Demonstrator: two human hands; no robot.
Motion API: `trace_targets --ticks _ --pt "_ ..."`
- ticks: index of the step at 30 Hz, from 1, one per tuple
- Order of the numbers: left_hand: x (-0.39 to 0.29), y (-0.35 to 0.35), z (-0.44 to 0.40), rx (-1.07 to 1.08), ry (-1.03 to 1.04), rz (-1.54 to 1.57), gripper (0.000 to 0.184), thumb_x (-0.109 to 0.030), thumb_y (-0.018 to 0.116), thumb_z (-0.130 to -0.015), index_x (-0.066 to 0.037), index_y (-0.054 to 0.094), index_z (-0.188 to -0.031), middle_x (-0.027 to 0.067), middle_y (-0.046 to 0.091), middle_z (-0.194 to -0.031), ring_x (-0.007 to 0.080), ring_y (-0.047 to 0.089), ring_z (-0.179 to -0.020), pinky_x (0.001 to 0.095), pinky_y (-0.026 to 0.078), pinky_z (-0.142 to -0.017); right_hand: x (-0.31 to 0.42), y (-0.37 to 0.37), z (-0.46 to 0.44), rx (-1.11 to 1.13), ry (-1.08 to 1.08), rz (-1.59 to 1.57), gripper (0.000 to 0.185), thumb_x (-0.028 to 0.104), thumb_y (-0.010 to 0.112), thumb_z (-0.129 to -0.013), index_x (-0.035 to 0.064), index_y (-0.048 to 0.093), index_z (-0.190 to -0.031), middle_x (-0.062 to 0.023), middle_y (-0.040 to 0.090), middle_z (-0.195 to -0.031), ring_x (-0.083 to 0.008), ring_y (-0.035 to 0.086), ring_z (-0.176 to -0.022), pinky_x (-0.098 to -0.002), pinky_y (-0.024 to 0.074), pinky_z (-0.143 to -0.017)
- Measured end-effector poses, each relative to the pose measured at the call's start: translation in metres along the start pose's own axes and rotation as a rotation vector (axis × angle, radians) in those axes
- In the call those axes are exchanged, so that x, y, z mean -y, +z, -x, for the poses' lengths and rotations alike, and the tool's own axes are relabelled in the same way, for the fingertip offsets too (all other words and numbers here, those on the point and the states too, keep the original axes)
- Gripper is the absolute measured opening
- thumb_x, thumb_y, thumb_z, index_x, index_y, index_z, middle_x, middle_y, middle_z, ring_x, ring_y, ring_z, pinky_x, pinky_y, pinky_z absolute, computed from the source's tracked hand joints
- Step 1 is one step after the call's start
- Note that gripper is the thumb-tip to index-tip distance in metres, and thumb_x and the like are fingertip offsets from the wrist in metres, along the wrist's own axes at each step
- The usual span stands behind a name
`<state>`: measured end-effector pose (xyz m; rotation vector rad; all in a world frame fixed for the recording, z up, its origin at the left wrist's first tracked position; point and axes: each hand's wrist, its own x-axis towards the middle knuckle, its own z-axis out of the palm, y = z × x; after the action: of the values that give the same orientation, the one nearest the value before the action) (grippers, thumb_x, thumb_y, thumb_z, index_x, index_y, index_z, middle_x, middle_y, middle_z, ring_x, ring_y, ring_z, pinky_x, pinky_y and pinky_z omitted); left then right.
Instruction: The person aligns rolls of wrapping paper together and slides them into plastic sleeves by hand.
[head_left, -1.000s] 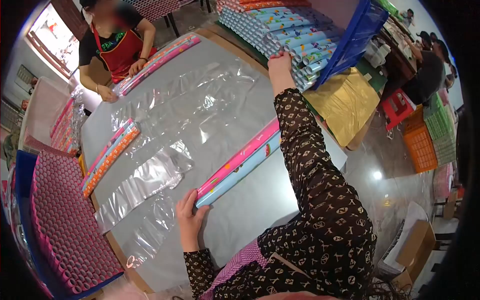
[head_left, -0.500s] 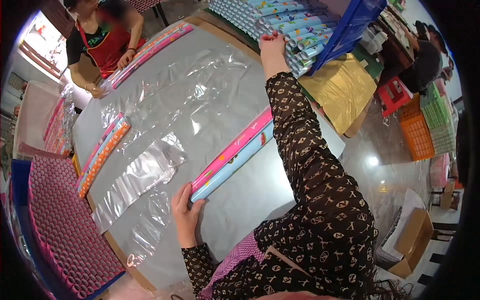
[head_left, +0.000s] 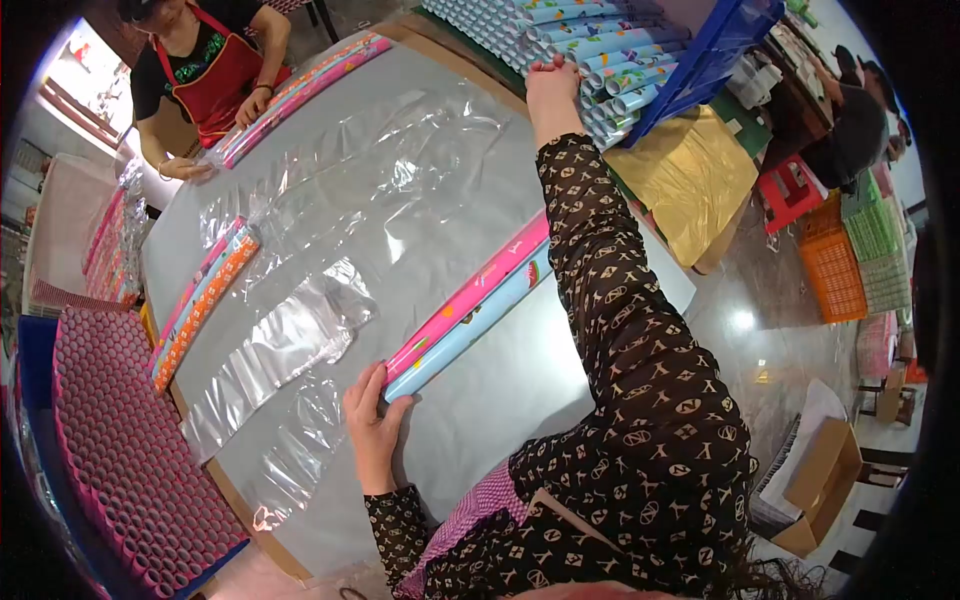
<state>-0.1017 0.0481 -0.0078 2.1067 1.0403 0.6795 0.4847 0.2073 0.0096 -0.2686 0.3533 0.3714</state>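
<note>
The left grip (head_left: 374, 425) held the near ends of a pink roll (head_left: 467, 292) and a blue roll (head_left: 470, 331), stretching beyond it on the bench (head_left: 480, 425). Farther off, the right grip (head_left: 553, 84) was at stacked rolls (head_left: 612, 50), its hold unclear.

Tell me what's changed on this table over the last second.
Very little: the view shifted slightly, so the stack of light-blue rolls sits higher in the picture. The right hand stays at that stack, with no roll visibly taken or let go. The left hand stays at the near end of the pink roll and blue roll, both unmoved. The co-worker's hands stay by their bundle.
</note>
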Motion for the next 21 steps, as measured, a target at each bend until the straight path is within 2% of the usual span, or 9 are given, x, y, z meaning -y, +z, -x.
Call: trace_targets --ticks 5,10,11,13,15,17,18,21 --pt "0.004 0.002 0.001 0.001 -0.001 -0.009 0.055 -0.014 0.080 -0.072 -0.003 0.063 -0.123 0.0137 0.060 -0.128 0.0282 0.057 -0.116 0.0372 0.047 -0.097 -0.002 0.006 0.013 -0.036 -0.030 0.050 0.011 0.027 0.050 -0.098 0.0185 0.046 -0.093 0.0037 0.052 -0.076 -0.0133 0.044 -0.061 -0.0345 0.0390 -0.062" --pt "0.001 0.001 0.001 -0.007 -0.011 -0.021 0.055 -0.012 0.079 -0.072 -0.005 0.063 -0.124 0.0122 0.060 -0.128 0.0279 0.056 -0.116 0.0375 0.046 -0.097 -0.007 0.006 0.055 -0.010 0.081 0.007 0.030 0.041 0.046 -0.100 0.0146 0.049 -0.086 0.0045 0.042 -0.066 -0.0124 0.042 -0.061 -0.0286 0.0384 -0.060" --pt "0.004 0.002 0.002 -0.006 -0.005 -0.012 0.055 -0.012 0.079 -0.072 -0.005 0.063 -0.124 0.0121 0.060 -0.128 0.0279 0.056 -0.116 0.0376 0.046 -0.097 -0.010 0.009 0.058 -0.006 0.082 0.007 0.030 0.041 0.046 -0.100 0.0146 0.049 -0.086 0.0045 0.042 -0.066 -0.0124 0.042 -0.061 -0.0286 0.0384 -0.060" --pt "0.003 0.002 0.002 -0.009 0.005 -0.001 0.054 -0.012 0.079 -0.072 -0.005 0.063 -0.124 0.0120 0.060 -0.128 0.0280 0.056 -0.117 0.0376 0.046 -0.098 -0.021 0.007 0.051 -0.085 0.142 -0.060 0.022 0.029 0.047 -0.098 0.0149 0.052 -0.082 0.0053 0.042 -0.066 -0.0125 0.043 -0.062 -0.0299 0.0391 -0.064" --pt "-0.001 0.002 0.001 -0.058 0.022 0.007 0.056 -0.018 0.082 -0.067 -0.006 0.065 -0.120 0.0085 0.063 -0.124 0.0283 0.057 -0.105 0.0380 0.045 -0.091 -0.032 0.003 0.063 -0.056 0.117 -0.089 0.024 0.031 0.047 -0.097 0.0147 0.053 -0.080 0.0062 0.039 -0.061 -0.0125 0.042 -0.059 -0.0287 0.0385 -0.063" --pt "-0.002 0.000 0.000 -0.036 0.013 0.002 0.055 -0.015 0.080 -0.069 -0.005 0.064 -0.122 0.0108 0.062 -0.126 0.0286 0.056 -0.111 0.0381 0.045 -0.095 -0.039 0.004 0.085 -0.086 0.137 -0.062 0.031 0.041 0.045 -0.099 0.0141 0.050 -0.085 0.0042 0.039 -0.065 -0.0120 0.041 -0.059 -0.0279 0.0399 -0.059" --pt "-0.003 -0.001 0.001 -0.011 0.002 -0.004 0.054 -0.013 0.077 -0.072 -0.004 0.063 -0.123 0.0131 0.061 -0.127 0.0288 0.055 -0.116 0.0382 0.044 -0.098 -0.044 0.001 0.092 -0.064 0.133 -0.072 0.030 0.039 0.044 -0.100 0.0135 0.051 -0.086 0.0039 0.039 -0.065 -0.0118 0.040 -0.056 -0.0287 0.0401 -0.059" --pt "-0.005 -0.001 0.002 -0.026 -0.003 0.020 0.055 -0.013 0.077 -0.071 -0.004 0.063 -0.123 0.0129 0.061 -0.127 0.0287 0.055 -0.116 0.0385 0.044 -0.098 -0.055 -0.006 0.107 -0.065 0.198 -0.124 0.027 0.036 0.044 -0.100 0.0132 0.051 -0.087 0.0040 0.039 -0.065 -0.0114 0.039 -0.054 -0.0292 0.0401 -0.059"
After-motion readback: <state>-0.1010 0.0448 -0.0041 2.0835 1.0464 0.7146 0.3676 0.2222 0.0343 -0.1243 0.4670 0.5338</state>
